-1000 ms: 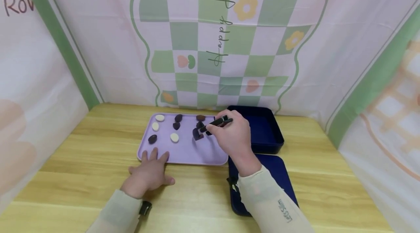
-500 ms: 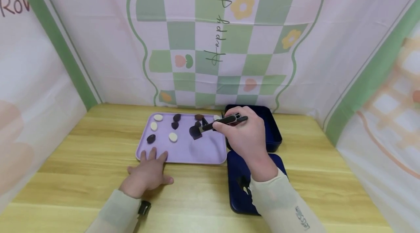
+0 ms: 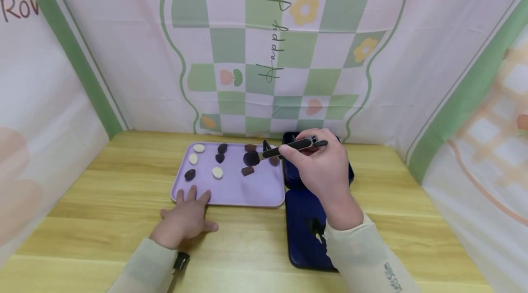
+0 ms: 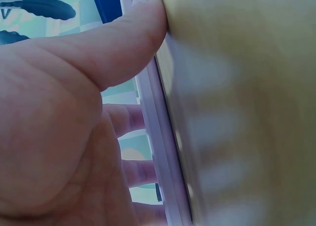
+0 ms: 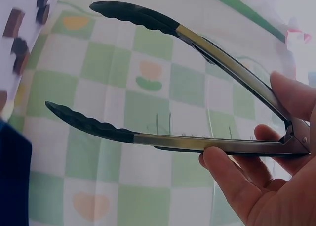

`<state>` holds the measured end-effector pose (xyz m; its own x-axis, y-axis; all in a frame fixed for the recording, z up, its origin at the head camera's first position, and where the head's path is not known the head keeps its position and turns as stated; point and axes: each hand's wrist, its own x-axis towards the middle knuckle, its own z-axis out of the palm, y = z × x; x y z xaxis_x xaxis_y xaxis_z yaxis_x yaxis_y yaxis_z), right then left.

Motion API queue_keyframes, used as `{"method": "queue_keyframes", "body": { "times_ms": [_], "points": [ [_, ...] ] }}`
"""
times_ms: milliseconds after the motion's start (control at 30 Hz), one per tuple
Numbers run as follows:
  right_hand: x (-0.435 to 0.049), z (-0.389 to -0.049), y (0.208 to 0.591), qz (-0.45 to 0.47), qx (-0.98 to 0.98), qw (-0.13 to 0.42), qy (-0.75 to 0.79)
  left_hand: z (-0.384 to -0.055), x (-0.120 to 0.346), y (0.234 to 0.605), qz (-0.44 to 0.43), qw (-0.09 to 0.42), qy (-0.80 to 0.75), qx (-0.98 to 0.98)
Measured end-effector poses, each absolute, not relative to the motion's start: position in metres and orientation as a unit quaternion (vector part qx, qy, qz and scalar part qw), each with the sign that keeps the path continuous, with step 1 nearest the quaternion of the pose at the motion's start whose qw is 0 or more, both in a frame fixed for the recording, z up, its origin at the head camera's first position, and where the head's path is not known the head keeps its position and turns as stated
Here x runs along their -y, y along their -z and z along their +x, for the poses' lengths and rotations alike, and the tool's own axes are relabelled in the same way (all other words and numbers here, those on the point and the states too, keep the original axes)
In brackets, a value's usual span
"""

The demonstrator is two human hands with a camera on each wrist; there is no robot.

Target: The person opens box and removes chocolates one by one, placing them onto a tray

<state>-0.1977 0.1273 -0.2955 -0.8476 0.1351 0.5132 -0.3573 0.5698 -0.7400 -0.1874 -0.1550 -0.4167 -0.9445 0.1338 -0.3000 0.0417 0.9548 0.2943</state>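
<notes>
My right hand [image 3: 319, 164] holds black-tipped metal tongs [image 5: 222, 63], whose arms are spread apart with nothing between them in the right wrist view. In the head view their dark tips overlap the right part of a lilac tray [image 3: 231, 194]. Just below one tip lies a brown chocolate-like block [image 3: 247, 171] on that tray. My left hand [image 3: 185, 217] has its fingers spread, fingertips on the tray's near left rim; the left wrist view shows the thumb [image 4: 123, 43] at the rim too.
White oval pieces [image 3: 217, 173] and dark pieces [image 3: 189, 174] lie on the tray. A navy box [image 3: 350, 171] stands at its right, partly hidden by my right hand. The matching navy lid [image 3: 305, 242] lies nearer. A patterned cloth [image 3: 268, 45] hangs behind the table.
My right hand has moved right and away from the tray's middle. The tongs have spread wider and lifted, and the brown block now shows on the tray beneath them. My left hand keeps its place.
</notes>
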Motion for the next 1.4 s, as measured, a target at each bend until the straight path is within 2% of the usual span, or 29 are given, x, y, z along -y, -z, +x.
{"method": "queue_keyframes", "body": {
  "times_ms": [267,533,800,933,1033,1267,1400],
  "points": [
    [-0.161,-0.197,0.284,0.014,0.834,0.301,-0.462,-0.188,0.155,0.415,0.045,0.161,-0.144,-0.975],
    [-0.208,-0.196,0.275,-0.054,0.816,0.303,-0.489,-0.188,0.156,0.418,0.047,0.154,-0.144,-0.976],
    [-0.268,-0.2,0.277,-0.106,0.785,0.364,-0.49,-0.187,0.156,0.423,0.042,0.154,-0.145,-0.977],
    [-0.299,-0.203,0.283,-0.163,0.794,0.325,-0.487,-0.185,0.156,0.424,0.044,0.149,-0.148,-0.977],
    [-0.318,-0.205,0.294,-0.196,0.817,0.276,-0.467,-0.183,0.156,0.424,0.042,0.151,-0.15,-0.976],
    [-0.353,-0.215,0.327,-0.22,0.861,0.193,-0.416,-0.182,0.155,0.424,0.042,0.149,-0.147,-0.977],
    [-0.369,-0.219,0.342,-0.202,0.893,0.151,-0.374,-0.183,0.155,0.421,0.041,0.149,-0.145,-0.977]
  ]
}}
